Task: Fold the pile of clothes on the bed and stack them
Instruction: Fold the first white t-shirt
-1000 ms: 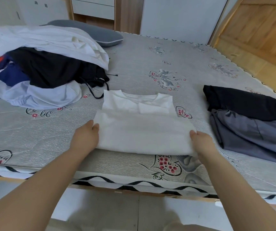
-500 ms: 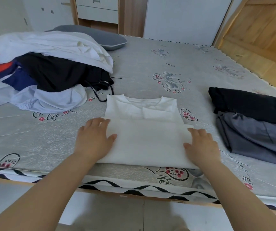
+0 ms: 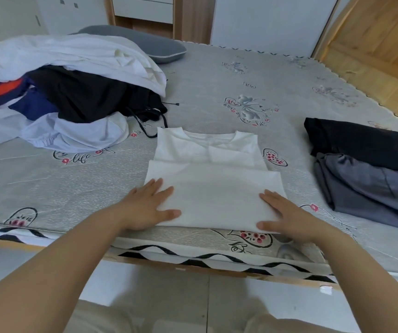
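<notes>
Grey patterned bedding covers the bed (image 3: pixel 205 75), which fills the view, with wooden boards to the right and cupboards behind. At the near edge of the bed lies a white shirt (image 3: pixel 213 186), its lower half doubled up over the body so the collar end shows beyond the fold.

A second ago both hands pinched the lower corners of that fold from underneath. Now the left hand (image 3: pixel 145 210) and the right hand (image 3: pixel 286 213) lie flat on top of it, fingers straight and spread, pressing down at its left and right ends; they hold nothing. In my judgement the fold is laid and is being smoothed, so this shirt is nearly ready to be folded once more or carried to the stack.

That stack, a black garment (image 3: pixel 361 143) partly over a grey garment (image 3: pixel 371 186), sits near the right edge of the bed, well apart from the shirt. The unfolded pile of clothes (image 3: pixel 70 92) lies toward the far left corner, so much of the task is left.

The pile runs off the left edge of the view, and its layers overlap, so how many pieces remain cannot be told. The stack is cut off at the right. A grey pillow (image 3: pixel 140 43) lies half hidden behind the pile.
</notes>
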